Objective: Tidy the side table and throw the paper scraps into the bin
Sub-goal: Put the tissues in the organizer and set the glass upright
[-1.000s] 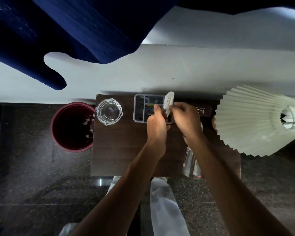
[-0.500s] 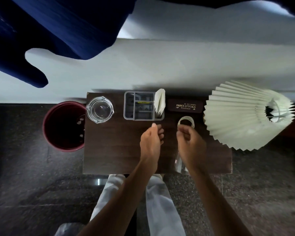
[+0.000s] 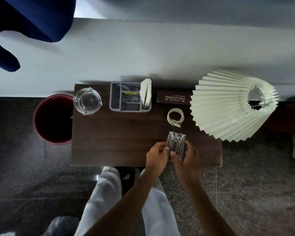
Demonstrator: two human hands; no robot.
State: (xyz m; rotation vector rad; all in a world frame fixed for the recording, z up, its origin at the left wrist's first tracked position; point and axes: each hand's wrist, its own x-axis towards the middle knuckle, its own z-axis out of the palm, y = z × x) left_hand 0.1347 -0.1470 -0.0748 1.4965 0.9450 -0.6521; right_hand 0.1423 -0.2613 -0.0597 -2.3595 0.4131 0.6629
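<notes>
A dark wooden side table (image 3: 119,133) stands against a white wall. Near its front edge, my left hand (image 3: 156,156) and my right hand (image 3: 187,157) both grip a clear plastic package (image 3: 175,144) from either side. A red bin (image 3: 52,120) stands on the floor at the table's left end; its inside is dark. On the table's back row are a glass ashtray (image 3: 87,103), a grey organiser tray (image 3: 126,99) with folded white paper (image 3: 146,94) upright in its right slot, and a maroon glasses case (image 3: 174,98). A coiled white cable (image 3: 175,117) lies right of centre.
A pleated cream lampshade (image 3: 228,108) overhangs the table's right end. Dark blue cloth (image 3: 24,19) hangs at the top left. The floor is dark speckled stone, and my white trousers (image 3: 106,193) show below the table's front edge.
Both hands left the organiser tray, where the white paper now stands, and drew back to the front edge. They have taken hold of the clear plastic package.
</notes>
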